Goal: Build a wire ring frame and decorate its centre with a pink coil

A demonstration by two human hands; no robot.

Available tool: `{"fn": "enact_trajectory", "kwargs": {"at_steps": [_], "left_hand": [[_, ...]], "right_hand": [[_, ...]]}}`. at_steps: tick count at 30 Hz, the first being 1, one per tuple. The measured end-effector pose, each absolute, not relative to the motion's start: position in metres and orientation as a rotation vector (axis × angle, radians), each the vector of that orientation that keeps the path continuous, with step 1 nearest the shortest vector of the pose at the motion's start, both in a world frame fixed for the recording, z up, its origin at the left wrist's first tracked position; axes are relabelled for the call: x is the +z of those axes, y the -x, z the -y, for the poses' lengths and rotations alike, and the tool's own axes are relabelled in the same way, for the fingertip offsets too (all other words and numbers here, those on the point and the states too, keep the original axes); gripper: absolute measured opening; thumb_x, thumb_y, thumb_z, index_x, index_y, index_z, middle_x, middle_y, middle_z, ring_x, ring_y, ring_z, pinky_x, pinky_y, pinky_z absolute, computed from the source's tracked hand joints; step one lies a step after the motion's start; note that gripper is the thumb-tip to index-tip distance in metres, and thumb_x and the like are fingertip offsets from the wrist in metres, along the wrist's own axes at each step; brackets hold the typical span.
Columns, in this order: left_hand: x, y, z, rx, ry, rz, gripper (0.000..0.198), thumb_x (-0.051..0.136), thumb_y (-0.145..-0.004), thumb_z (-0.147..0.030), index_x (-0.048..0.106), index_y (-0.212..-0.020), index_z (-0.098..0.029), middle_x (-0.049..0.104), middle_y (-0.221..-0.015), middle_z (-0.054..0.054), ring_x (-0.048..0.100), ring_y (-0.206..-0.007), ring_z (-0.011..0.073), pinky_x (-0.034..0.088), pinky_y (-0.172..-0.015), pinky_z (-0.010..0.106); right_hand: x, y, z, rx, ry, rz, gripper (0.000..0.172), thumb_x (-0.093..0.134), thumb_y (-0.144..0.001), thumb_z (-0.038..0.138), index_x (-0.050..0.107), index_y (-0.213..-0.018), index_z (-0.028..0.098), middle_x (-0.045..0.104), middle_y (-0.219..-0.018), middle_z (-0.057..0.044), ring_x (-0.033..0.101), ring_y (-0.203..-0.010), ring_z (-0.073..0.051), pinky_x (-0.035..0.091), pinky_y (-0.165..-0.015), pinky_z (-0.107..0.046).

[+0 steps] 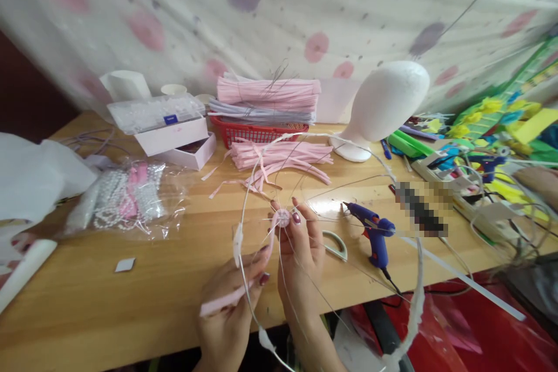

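Note:
Between my hands is a round pink hub [283, 218] with thin wires spreading out from it to a large white wrapped wire ring [245, 197]. My right hand [300, 250] pinches the hub between thumb and fingers. A pink strip [222, 301] runs up from my left hand [235, 285] to the hub; the fingers of that hand are closed on it. The ring stands around both hands and reaches down past the table's front edge.
A blue glue gun [370, 229] and a pale green curved piece [335, 246] lie right. Behind are pink strips [279, 157], a red basket [261, 132] and a white foam head [387, 104]. Bagged beads [131, 197] lie left. Another person's hand [538, 183] is far right.

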State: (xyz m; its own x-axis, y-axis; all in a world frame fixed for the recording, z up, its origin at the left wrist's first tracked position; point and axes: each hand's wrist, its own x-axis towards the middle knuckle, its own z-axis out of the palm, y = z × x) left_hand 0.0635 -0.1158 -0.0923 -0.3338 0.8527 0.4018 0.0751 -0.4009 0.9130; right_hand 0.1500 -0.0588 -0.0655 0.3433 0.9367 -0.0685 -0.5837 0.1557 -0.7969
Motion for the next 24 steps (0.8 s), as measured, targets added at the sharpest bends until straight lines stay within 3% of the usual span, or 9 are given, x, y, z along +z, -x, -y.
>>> {"fn": "enact_trajectory", "kwargs": {"at_steps": [4, 7, 10, 14, 16, 19, 21, 24], "left_hand": [[-0.099, -0.061, 0.115, 1.824, -1.756, -1.136, 0.035, 0.072, -0.082, -0.001, 0.079, -0.109, -0.023, 0.081, -0.109, 0.004, 0.079, -0.091, 0.0177, 0.064, -0.08, 0.018], [-0.095, -0.064, 0.114, 1.821, -1.794, -1.096, 0.039, 0.067, -0.082, 0.003, 0.079, -0.108, -0.023, 0.081, -0.109, 0.005, 0.079, -0.094, 0.018, 0.063, -0.086, 0.02], [-0.09, -0.067, 0.115, 1.691, -1.534, -1.105, 0.029, 0.062, -0.089, -0.007, 0.079, -0.105, -0.024, 0.08, -0.11, 0.007, 0.077, -0.101, 0.0223, 0.063, -0.089, 0.028], [-0.08, -0.062, 0.114, 1.545, -0.993, -1.173, 0.008, 0.067, -0.091, -0.024, 0.071, -0.095, -0.02, 0.079, -0.091, 0.007, 0.076, -0.08, 0.0198, 0.063, -0.077, 0.029], [-0.074, -0.055, 0.11, 1.567, -0.951, -1.201, 0.013, 0.071, -0.088, -0.025, 0.068, -0.1, -0.02, 0.076, -0.09, 0.005, 0.073, -0.079, 0.0176, 0.061, -0.077, 0.028], [-0.066, -0.046, 0.101, 1.536, -1.129, -1.259, 0.027, 0.075, -0.085, -0.027, 0.068, -0.111, -0.023, 0.071, -0.105, 0.004, 0.071, -0.093, 0.0175, 0.058, -0.082, 0.026], [-0.064, -0.041, 0.093, 1.448, -1.202, -1.293, 0.025, 0.071, -0.091, -0.035, 0.07, -0.113, -0.025, 0.066, -0.117, 0.005, 0.069, -0.097, 0.017, 0.058, -0.082, 0.026], [-0.064, -0.038, 0.086, 1.368, -1.164, -1.309, 0.027, 0.059, -0.099, -0.042, 0.069, -0.115, -0.024, 0.068, -0.119, 0.006, 0.071, -0.091, 0.0153, 0.059, -0.08, 0.026]], "right_hand": [[-0.06, -0.145, 0.063, 1.243, 0.863, 0.552, 0.033, 0.075, -0.085, 0.039, 0.061, -0.112, 0.025, 0.081, -0.094, -0.004, 0.074, -0.062, -0.016, 0.06, -0.06, -0.028], [-0.058, -0.149, 0.064, 1.33, 0.84, 0.6, 0.032, 0.074, -0.086, 0.041, 0.058, -0.111, 0.026, 0.081, -0.094, -0.004, 0.071, -0.054, -0.013, 0.058, -0.053, -0.025], [-0.06, -0.156, 0.062, 1.365, 0.839, 0.637, 0.032, 0.074, -0.088, 0.04, 0.057, -0.111, 0.027, 0.081, -0.095, -0.003, 0.07, -0.054, -0.013, 0.057, -0.049, -0.024], [-0.065, -0.158, 0.063, 1.308, 0.874, 0.702, 0.029, 0.071, -0.091, 0.04, 0.059, -0.114, 0.027, 0.08, -0.097, -0.003, 0.072, -0.059, -0.012, 0.06, -0.055, -0.024], [-0.066, -0.157, 0.064, 1.284, 0.88, 0.738, 0.028, 0.071, -0.092, 0.039, 0.06, -0.114, 0.026, 0.08, -0.098, -0.004, 0.073, -0.062, -0.013, 0.062, -0.06, -0.026], [-0.066, -0.154, 0.065, 1.274, 0.894, 0.795, 0.027, 0.07, -0.092, 0.038, 0.063, -0.114, 0.025, 0.08, -0.095, -0.004, 0.075, -0.067, -0.014, 0.063, -0.063, -0.027], [-0.066, -0.153, 0.066, 1.263, 0.909, 0.839, 0.026, 0.07, -0.092, 0.037, 0.064, -0.114, 0.025, 0.08, -0.095, -0.004, 0.076, -0.072, -0.016, 0.063, -0.062, -0.027], [-0.066, -0.154, 0.067, 1.224, 0.944, 0.903, 0.024, 0.07, -0.092, 0.035, 0.066, -0.114, 0.025, 0.08, -0.099, -0.004, 0.076, -0.072, -0.015, 0.063, -0.061, -0.025]]}}
